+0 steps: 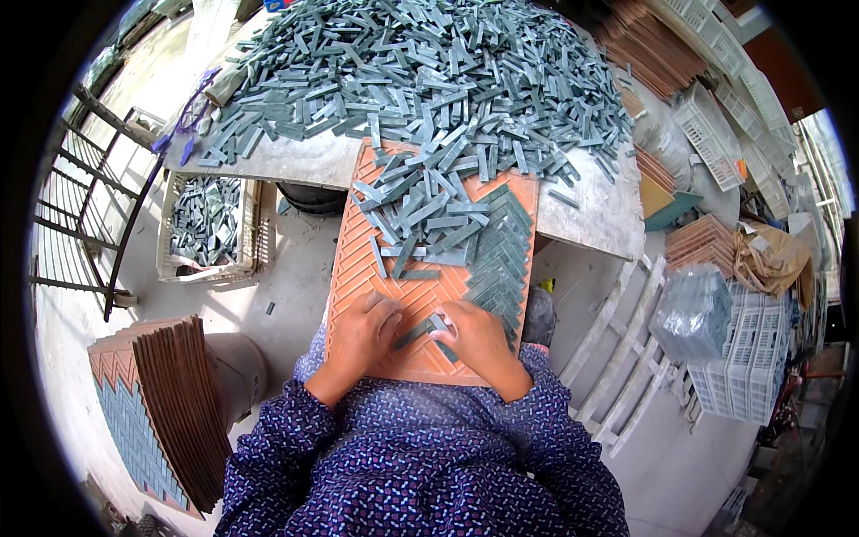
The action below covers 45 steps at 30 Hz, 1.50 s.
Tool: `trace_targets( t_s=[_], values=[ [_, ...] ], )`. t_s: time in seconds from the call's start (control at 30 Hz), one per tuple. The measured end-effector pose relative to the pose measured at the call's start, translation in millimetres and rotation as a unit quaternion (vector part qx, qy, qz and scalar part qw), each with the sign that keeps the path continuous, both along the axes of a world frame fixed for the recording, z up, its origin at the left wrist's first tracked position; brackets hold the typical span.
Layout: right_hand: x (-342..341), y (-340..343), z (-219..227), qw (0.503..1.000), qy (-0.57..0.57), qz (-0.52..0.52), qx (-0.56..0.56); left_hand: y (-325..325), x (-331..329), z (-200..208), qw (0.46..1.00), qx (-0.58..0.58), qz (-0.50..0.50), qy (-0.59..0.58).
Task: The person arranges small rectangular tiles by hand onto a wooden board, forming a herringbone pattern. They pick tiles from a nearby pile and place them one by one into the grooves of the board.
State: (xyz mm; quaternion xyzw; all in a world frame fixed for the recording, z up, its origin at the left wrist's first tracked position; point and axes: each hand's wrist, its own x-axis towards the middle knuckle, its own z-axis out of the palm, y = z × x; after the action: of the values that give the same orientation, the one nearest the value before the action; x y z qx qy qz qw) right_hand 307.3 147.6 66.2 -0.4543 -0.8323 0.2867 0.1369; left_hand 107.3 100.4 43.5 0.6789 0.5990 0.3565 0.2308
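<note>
An orange herringbone-patterned tray leans from my lap up to the table edge. Grey-green tile strips fill its right side, and a loose heap of strips lies on its upper middle. My left hand rests on the tray's lower part, fingers curled over a strip. My right hand pinches a grey-green strip against the tray beside the left hand. Both forearms wear dark blue patterned sleeves.
A big pile of the same strips covers the stone table. A white crate of strips sits at the left, a stack of orange trays at lower left, white crates at right.
</note>
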Motion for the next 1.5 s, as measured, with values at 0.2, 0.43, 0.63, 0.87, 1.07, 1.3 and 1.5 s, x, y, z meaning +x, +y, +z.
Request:
trace_targets(
  t_s=[0.2,0.43,0.63,0.87,1.07,1.3,1.5],
  values=[
    [-14,-19,-2,0.995,-0.004,-0.055,0.081,-7,9,-6,1.0,0.023,-0.004,-0.014],
    [-14,-22,3,0.996,0.014,-0.057,0.06,-8,9,-3,0.999,-0.007,-0.012,-0.033],
    [-6,-18,-3,0.997,0.06,-0.021,0.047,-10,9,-5,0.999,0.009,-0.012,-0.043],
    [4,9,-4,0.99,0.088,0.113,-0.013,-11,9,-2,0.999,0.007,-0.022,-0.031],
    [8,8,-8,0.995,0.049,0.086,0.01,-11,12,-6,0.999,0.01,-0.026,-0.025],
    [8,25,-4,0.992,0.022,0.123,0.01,25,7,7,0.991,0.106,-0.022,0.08],
    [14,21,4,0.994,0.108,-0.018,0.007,47,13,-3,0.981,0.076,-0.016,0.178]
  ],
)
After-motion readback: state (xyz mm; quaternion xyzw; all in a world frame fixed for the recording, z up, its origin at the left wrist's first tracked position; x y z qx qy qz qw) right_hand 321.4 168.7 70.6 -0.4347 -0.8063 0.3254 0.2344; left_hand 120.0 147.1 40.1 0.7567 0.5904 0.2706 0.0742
